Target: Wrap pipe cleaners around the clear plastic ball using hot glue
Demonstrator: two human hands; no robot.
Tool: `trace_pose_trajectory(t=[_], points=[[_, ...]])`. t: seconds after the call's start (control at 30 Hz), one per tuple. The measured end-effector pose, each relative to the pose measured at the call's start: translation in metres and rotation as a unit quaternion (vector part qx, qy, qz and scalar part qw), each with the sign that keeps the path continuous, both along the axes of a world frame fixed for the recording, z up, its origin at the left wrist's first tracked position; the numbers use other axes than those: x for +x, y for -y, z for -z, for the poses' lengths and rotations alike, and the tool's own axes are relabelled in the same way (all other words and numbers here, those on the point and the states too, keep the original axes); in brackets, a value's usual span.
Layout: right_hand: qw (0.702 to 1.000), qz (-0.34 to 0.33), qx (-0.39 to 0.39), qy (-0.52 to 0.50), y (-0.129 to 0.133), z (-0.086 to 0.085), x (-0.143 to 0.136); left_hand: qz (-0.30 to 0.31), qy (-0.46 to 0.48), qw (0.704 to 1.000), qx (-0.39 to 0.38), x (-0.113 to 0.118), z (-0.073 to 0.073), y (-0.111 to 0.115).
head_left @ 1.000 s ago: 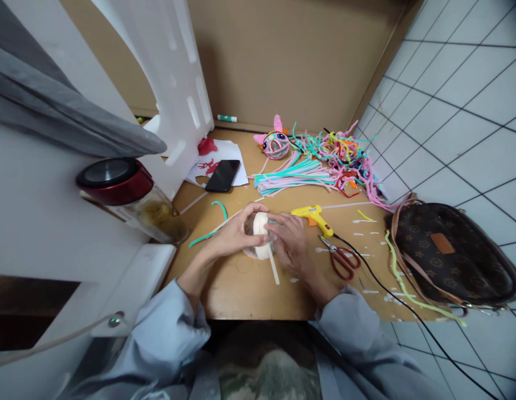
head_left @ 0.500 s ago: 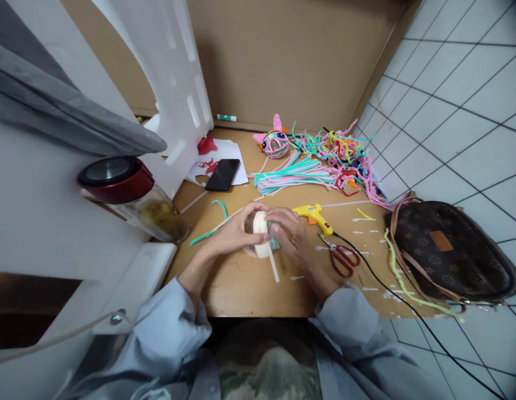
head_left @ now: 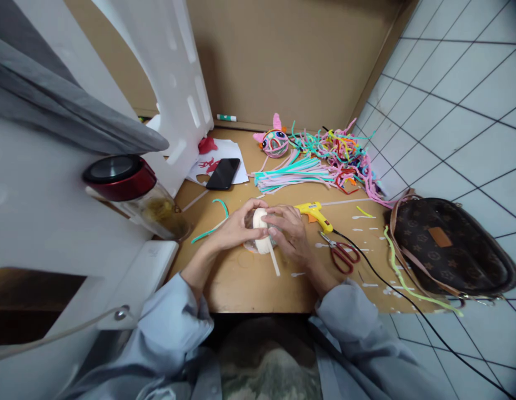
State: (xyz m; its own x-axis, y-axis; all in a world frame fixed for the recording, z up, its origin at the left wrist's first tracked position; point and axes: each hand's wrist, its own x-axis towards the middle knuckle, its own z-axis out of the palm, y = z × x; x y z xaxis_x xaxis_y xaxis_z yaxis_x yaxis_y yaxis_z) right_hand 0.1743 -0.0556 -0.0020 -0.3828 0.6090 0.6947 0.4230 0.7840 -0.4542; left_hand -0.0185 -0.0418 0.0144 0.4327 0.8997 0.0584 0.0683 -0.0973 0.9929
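Between my hands is a clear, rounded piece with a thick white band [head_left: 261,225] wrapped around its middle. A white strip [head_left: 274,261] sticks out from the band toward the table's front edge. My left hand [head_left: 236,225] grips it from the left, thumb on the near side and fingers over the top. My right hand [head_left: 291,230] holds its right side, fingertips pressed on the band. The right fingers cover part of the clear piece. Just beyond my right hand lies a yellow glue gun [head_left: 316,214], with red-handled scissors [head_left: 343,255] nearby.
Behind lie pink and teal pipe cleaners [head_left: 297,175], a tangled pile [head_left: 345,147] and a ball with pink ears [head_left: 275,143]. A phone [head_left: 223,174] rests on paper. A bottle [head_left: 135,191] stands left, a brown bag [head_left: 453,244] right. The gun's black cord [head_left: 391,289] crosses the table's right side.
The right fingers have shifted slightly on the band, and the teal spot beside them is hidden. Both hands still hold the banded piece in nearly the same place.
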Motion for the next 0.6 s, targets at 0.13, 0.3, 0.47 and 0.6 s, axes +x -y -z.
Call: trace_pose_trajectory(t=[0.13, 0.3, 0.47, 0.6], points=[[1.000, -0.005, 0.001, 0.010, 0.0031, -0.0015, 0.0005, -0.008, 0.001, 1.000, 0.001, 0.0005, -0.0007, -0.0011], [0.999, -0.008, 0.032, 0.025, 0.0022, 0.0012, 0.0001, -0.013, 0.006, 1.000, 0.012, 0.0021, 0.0007, -0.0024], [0.998, -0.013, 0.065, 0.023, -0.0012, 0.0057, 0.0006, -0.019, 0.001, 1.000, 0.018, 0.0024, 0.0036, -0.0025], [0.998, -0.010, 0.045, 0.038, -0.0004, 0.0062, 0.0018, -0.016, 0.003, 1.000, 0.006, 0.0027, 0.0038, -0.0023]])
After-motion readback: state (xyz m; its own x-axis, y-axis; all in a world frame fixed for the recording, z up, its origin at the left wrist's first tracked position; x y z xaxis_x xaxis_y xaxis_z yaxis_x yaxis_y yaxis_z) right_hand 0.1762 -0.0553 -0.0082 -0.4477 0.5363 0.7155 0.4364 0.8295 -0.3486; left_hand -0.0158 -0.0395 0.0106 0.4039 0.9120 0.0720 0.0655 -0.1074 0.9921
